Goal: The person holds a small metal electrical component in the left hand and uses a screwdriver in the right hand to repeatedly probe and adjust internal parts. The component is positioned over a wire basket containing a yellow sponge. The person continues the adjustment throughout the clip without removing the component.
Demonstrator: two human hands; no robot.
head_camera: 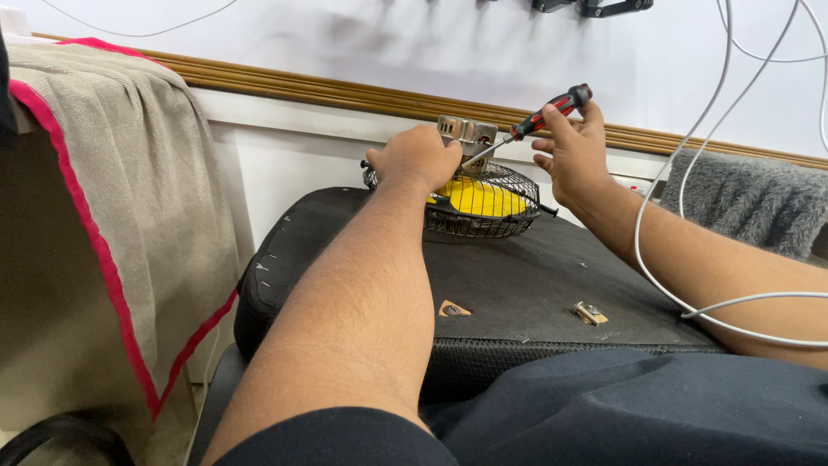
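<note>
Screwdriver (543,115) in right hand (573,155) grip; left hand (420,155) clenched on fan motor (467,134)

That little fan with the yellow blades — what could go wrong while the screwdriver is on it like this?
The screwdriver meets the motor housing at a slant, so its tip might slip toward the left hand steadying the fan. The fan sits on a soft black cushion, so it could rock under pressure. The small metal part lying near the cushion's front edge could roll off.
</note>
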